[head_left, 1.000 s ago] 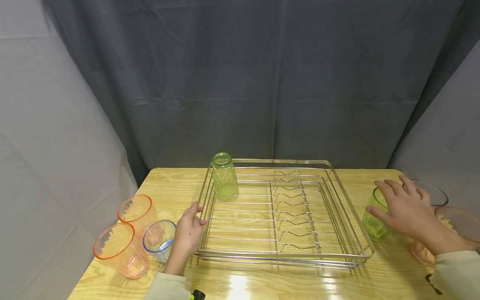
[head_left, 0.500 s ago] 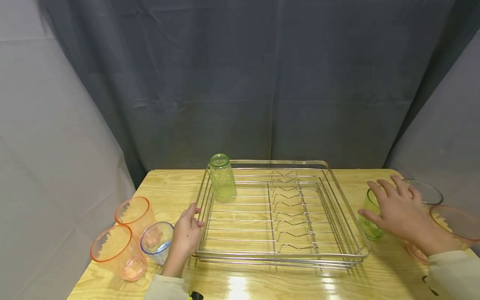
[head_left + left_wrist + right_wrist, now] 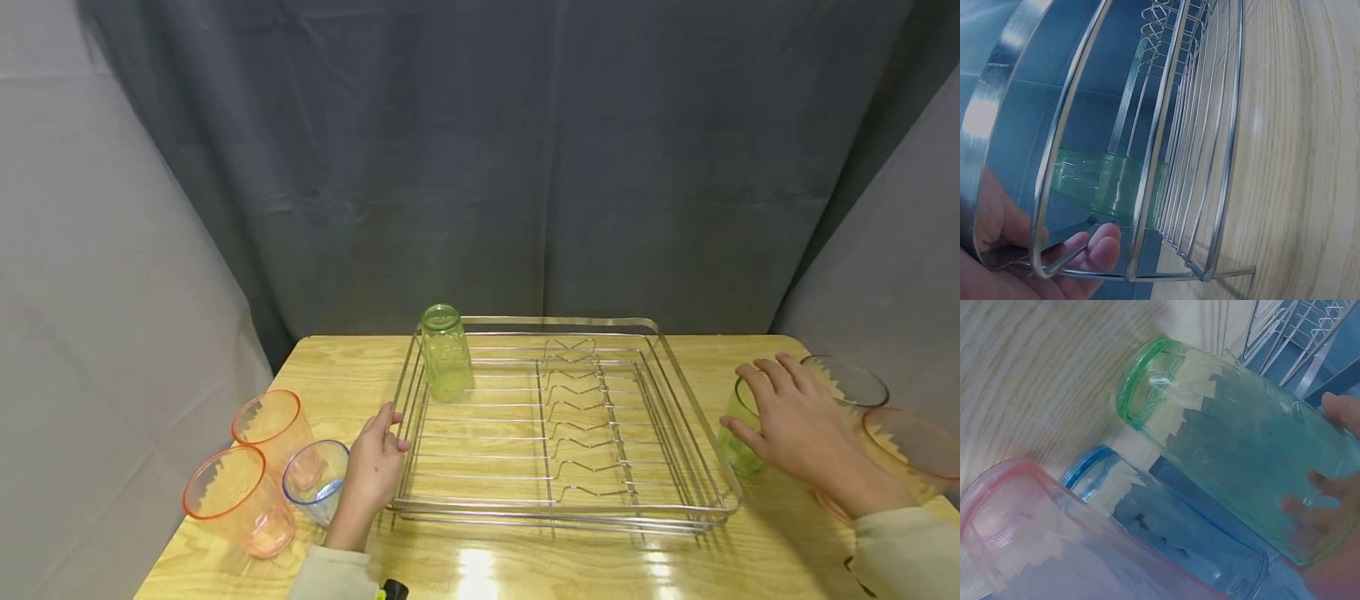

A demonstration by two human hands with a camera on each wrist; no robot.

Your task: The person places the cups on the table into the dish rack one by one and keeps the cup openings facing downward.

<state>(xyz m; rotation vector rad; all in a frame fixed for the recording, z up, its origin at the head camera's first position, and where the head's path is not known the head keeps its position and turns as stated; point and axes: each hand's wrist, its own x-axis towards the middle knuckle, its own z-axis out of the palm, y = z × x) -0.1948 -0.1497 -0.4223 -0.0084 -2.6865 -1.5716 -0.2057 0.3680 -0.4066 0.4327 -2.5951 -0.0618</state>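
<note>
My left hand [image 3: 372, 468] grips the left side of the wire dish rack [image 3: 566, 507]; the left wrist view shows fingers [image 3: 1103, 252] curled round its rim. A green glass [image 3: 447, 360] stands upside down in the rack's back left corner. On the right, my right hand [image 3: 804, 437] spreads round the mouth of another green glass [image 3: 739, 457], standing upright on the table. Through that glass [image 3: 1229, 440] its fingers show on the far side in the right wrist view, with the thumb [image 3: 1342, 411] along the near edge. The hand hides part of the glass.
Two orange glasses [image 3: 251, 508] and a blue-rimmed glass [image 3: 318, 483] stand left of the rack. Beyond my right hand are a blue glass [image 3: 1172, 525] and a pink-orange glass [image 3: 1054, 537]. The wooden table [image 3: 570, 571] ends at dark curtains [image 3: 525, 208].
The head view has shifted slightly. My right hand has settled a little lower by the right green glass, which still stands on the table. My left hand stays on the rack.
</note>
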